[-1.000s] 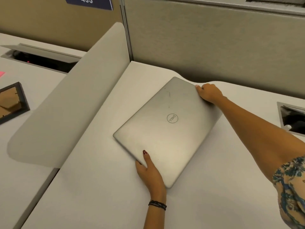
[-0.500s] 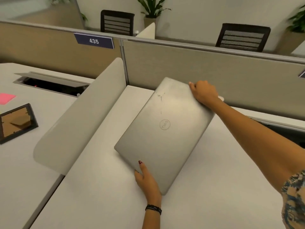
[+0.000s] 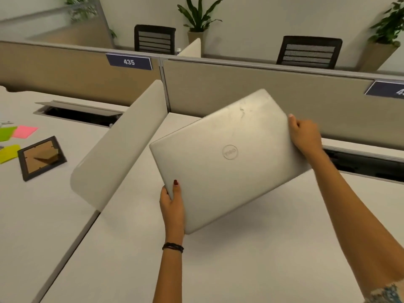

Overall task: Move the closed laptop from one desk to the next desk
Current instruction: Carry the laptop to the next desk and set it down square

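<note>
Closed silver laptop (image 3: 227, 158), lid up, round logo at lid centre, scuff marks toward its far corner. It is held clear of the right-hand worktop (image 3: 240, 259); its shadow falls on the surface beneath it. The laptop is tilted, far corner higher than near corner.

Left hand (image 3: 171, 204) grips the laptop's near-left edge: thumb with a dark red nail lies on the lid, fingers curl underneath. A dark bracelet (image 3: 173, 247) sits on that wrist. Right hand (image 3: 305, 135) closes over the laptop's far-right edge, fingers wrapped round the rim, thumb side hidden behind the lid. Both hands are clamped on the laptop, neither open.

A low curved divider (image 3: 115, 149) stands left of the laptop, between the two worktops; the laptop's left corner is near it, contact not evident. Left of the divider is the second worktop (image 3: 32, 215), carrying a picture frame (image 3: 41, 157) lying face down, with pink and green sticky notes (image 3: 13, 136) beyond the frame. An open cable hatch (image 3: 78, 111) sits at the back of that worktop.

Behind the laptop runs a fabric partition (image 3: 240, 84) bearing a sign (image 3: 129, 61) reading 435. Two dark chairs (image 3: 308, 52) and potted plants (image 3: 197, 16) are beyond the partition. Printed sleeve edge (image 3: 384, 294) shows at the frame's lower right corner.
</note>
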Demonstrator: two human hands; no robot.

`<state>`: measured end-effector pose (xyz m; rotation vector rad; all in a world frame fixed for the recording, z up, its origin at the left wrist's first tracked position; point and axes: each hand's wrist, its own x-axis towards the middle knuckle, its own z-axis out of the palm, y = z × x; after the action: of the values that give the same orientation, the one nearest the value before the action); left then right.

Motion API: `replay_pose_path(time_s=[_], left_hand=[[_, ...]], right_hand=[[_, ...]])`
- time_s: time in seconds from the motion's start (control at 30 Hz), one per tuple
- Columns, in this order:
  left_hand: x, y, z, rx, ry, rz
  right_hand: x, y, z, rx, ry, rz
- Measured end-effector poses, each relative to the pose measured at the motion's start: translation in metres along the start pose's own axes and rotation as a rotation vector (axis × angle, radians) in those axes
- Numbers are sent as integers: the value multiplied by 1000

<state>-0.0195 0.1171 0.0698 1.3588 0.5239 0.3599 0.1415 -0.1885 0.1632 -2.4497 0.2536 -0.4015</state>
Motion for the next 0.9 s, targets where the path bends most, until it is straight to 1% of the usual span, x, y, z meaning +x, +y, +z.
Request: replay_pose_path(time_s=[0.13,0.23,0.43,0.7,0.9], left_hand=[[0,7,7,64,-111,17],[-16,6,9,105,-200,53],[-48,8,21,195,-360,61],[-111,-31,48,331,-557,10],[-149,-63,73,414,-687,-50]], right_hand=[[-25,31,-25,46,-25,66],[-57,53,-47,54,-23,107],[-127,113,-86,128,-25,209],[-225,206,-124,93,-5,465],[-280,265,-156,56,-44,629]])
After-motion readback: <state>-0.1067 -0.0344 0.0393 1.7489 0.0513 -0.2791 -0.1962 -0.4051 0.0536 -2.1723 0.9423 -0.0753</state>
